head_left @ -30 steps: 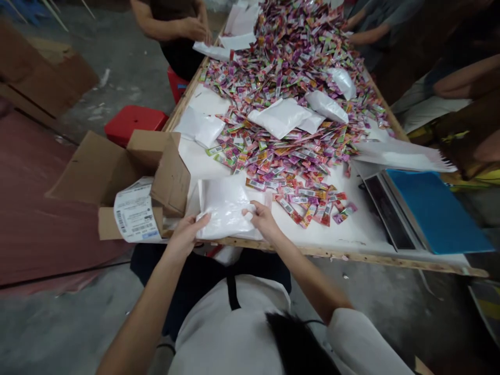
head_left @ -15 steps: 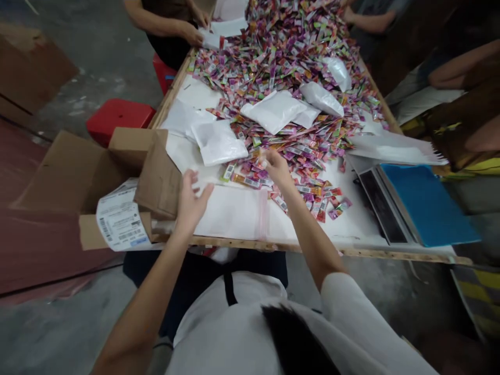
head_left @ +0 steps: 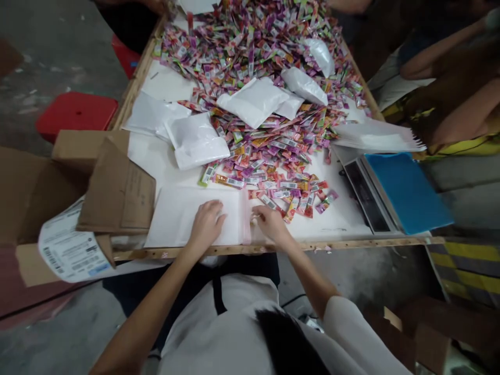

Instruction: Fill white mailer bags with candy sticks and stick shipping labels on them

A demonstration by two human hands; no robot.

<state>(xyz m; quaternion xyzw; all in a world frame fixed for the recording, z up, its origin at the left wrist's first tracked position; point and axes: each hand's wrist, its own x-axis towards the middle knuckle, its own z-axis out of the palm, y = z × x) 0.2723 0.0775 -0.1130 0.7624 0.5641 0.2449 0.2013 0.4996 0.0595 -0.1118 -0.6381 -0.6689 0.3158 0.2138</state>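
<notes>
A flat white plastic bag with a pink-striped strip along its right end lies at the table's near edge. My left hand rests on the bag, its fingers laid over the surface and the thumb apart. At the striped end is my right hand, fingers curled and pressed together; whether they pinch the bag's edge is hidden. Just beyond it lie several loose colourful sachets, at the near end of a large sachet heap. A filled white packet sits beyond my left hand.
Left of the bag stands an open cardboard box with a printed label. A device with a blue top is at right, near a stack of white bags. More white packets lie on the heap. A red stool stands left.
My right hand has come back from the sachet heap to the bag's striped end. My left hand has moved from beside the box onto the bag. The view has shifted.
</notes>
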